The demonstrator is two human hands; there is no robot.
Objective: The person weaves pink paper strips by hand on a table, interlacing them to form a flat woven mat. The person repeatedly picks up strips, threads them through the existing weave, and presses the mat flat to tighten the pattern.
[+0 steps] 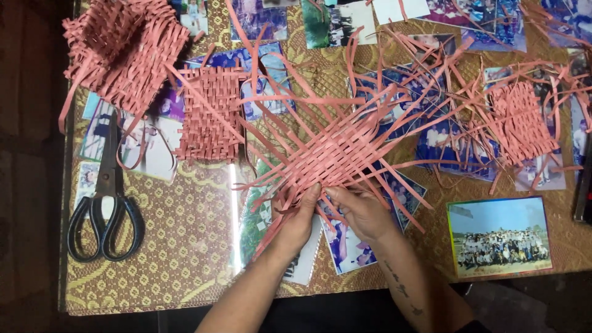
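The near edge of a flat woven mat of pink paper strips (336, 154) is pinched by the left hand (298, 217) and the right hand (364, 213), fingers closed on loose strip ends. The mat is spread at the middle of the glass-topped counter (185, 246), over a gold patterned cloth and scattered photographs (499, 237). Black-handled scissors (108, 203) are laid well to the left, below a half-built pink strip basket (120, 52). A dark floor is seen beyond the edges.
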